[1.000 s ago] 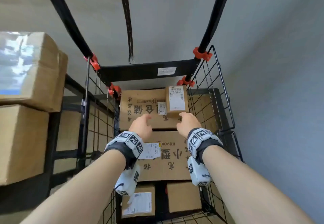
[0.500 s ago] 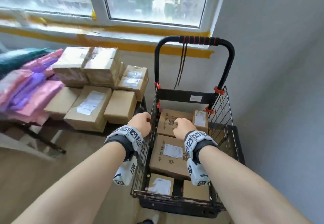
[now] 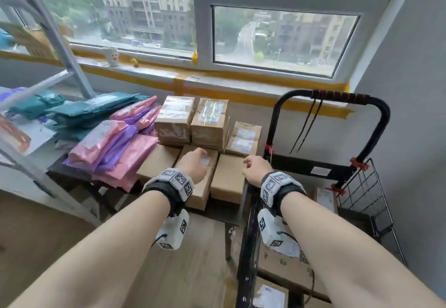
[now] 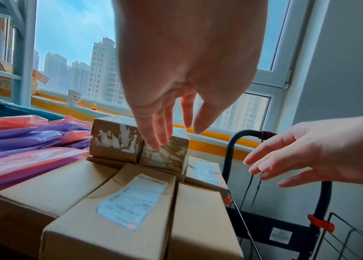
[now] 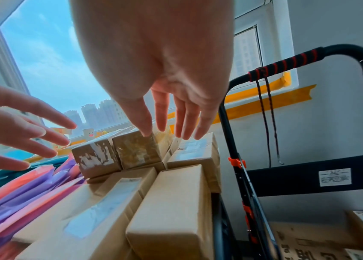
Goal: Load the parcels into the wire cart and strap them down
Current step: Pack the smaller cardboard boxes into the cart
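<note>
Several cardboard parcels are stacked on a low table left of the cart. My left hand [image 3: 195, 165] hovers with straight, spread fingers over a labelled box [image 4: 131, 202], holding nothing. My right hand [image 3: 255, 167] is open too, above a plain box [image 3: 228, 177] beside the cart's edge. In the wrist views the left hand's fingertips [image 4: 153, 146] and the right hand's fingertips [image 5: 144, 133] point down toward the taped boxes [image 5: 118, 154] behind. The black wire cart [image 3: 371, 187] stands on the right with parcels [image 3: 287, 266] inside. Dark cords [image 3: 306, 124] hang from its handle [image 3: 337, 95].
Pink and purple mailer bags [image 3: 115, 143] and teal ones [image 3: 79, 112] lie left of the boxes. A grey metal shelf frame [image 3: 48, 23] stands at far left. A cup [image 3: 112, 55] sits on the window sill. A grey wall [image 3: 410, 90] closes in the cart's right side.
Both hands have left the parcels in the cart and swung up and to the left, over the stack on the table. My view has lifted from the cart to the window.
</note>
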`<state>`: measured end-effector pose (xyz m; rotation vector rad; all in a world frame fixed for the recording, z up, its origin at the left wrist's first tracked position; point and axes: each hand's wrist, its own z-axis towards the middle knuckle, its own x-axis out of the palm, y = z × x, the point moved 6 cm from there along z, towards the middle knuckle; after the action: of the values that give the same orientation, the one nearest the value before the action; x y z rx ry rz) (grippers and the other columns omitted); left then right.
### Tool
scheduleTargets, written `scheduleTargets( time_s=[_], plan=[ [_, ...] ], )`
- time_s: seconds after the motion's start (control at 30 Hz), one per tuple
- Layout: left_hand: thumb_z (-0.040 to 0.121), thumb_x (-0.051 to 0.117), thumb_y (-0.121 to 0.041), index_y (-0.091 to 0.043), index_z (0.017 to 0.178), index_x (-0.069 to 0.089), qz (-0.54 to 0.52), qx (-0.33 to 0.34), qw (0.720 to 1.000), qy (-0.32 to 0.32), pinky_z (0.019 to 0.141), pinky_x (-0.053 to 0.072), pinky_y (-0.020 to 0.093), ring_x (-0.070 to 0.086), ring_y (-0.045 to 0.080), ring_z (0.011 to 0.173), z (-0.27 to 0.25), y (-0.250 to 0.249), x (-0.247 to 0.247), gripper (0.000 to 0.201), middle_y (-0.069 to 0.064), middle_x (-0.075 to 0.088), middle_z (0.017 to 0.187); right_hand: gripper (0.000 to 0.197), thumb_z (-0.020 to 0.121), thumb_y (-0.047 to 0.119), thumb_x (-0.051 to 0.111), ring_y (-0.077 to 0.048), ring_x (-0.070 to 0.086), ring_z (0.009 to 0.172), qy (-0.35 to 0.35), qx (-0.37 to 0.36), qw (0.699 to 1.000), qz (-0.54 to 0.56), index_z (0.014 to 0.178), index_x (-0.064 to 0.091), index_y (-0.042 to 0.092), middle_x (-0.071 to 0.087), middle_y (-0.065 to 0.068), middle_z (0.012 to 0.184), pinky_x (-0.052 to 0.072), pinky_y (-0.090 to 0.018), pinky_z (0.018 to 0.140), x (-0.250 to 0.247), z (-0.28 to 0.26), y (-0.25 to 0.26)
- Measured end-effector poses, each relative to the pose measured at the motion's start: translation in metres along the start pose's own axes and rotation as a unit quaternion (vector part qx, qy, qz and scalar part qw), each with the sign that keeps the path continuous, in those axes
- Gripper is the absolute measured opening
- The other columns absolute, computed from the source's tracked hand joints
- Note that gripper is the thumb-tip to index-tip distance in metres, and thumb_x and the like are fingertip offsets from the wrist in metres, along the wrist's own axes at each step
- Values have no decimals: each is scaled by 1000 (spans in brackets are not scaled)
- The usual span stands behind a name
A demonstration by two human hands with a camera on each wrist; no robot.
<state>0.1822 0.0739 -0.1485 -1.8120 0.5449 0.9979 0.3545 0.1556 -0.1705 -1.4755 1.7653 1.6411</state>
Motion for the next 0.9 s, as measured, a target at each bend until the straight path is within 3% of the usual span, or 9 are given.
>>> scheduleTargets(
  time_s=[0.17,0.23,0.33,0.5,0.77,0.9],
  plan=[
    [92,50,-15,-15,133,46,-73,8,997,-1,86,45,26,58,21,101,59,32,-40,42,9,59,123,40,91,21,53,-25,52,121,-22,33,997,66,131,52,14,55,-8,133,40,-29,99,6,57,43],
    [92,51,-15,-13,133,47,-79,16,997,6,90,42,25,57,22,111,84,41,-50,41,10,57,128,45,91,25,55,-25,51,121,-36,43,995,88,134,48,15,53,-9,135,41,-33,102,7,79,56],
    [92,51,-13,-11,133,47,-99,24,995,14,103,42,33,54,23,119,121,52,-54,42,10,56,131,54,92,30,55,-27,50,122,-53,58,991,108,140,37,13,50,-11,136,40,-36,101,9,111,69],
    [92,50,-11,-16,136,43,-151,30,988,14,100,45,37,56,23,115,168,55,-50,44,9,57,127,70,92,31,58,-25,37,136,-74,90,975,190,148,21,14,33,-8,151,33,-36,109,14,157,73],
    [95,47,-12,-12,141,39,-127,45,989,54,97,41,28,50,21,121,193,50,-28,46,8,50,137,69,87,22,66,-23,54,119,-86,120,942,302,144,30,7,51,-10,137,44,-40,104,28,203,68],
    [92,48,-9,-12,141,37,-171,41,982,67,98,46,33,53,24,117,199,41,-24,50,12,48,137,67,86,17,67,-23,55,117,-96,112,927,346,143,33,7,53,-10,135,46,-38,101,26,200,59]
  ],
)
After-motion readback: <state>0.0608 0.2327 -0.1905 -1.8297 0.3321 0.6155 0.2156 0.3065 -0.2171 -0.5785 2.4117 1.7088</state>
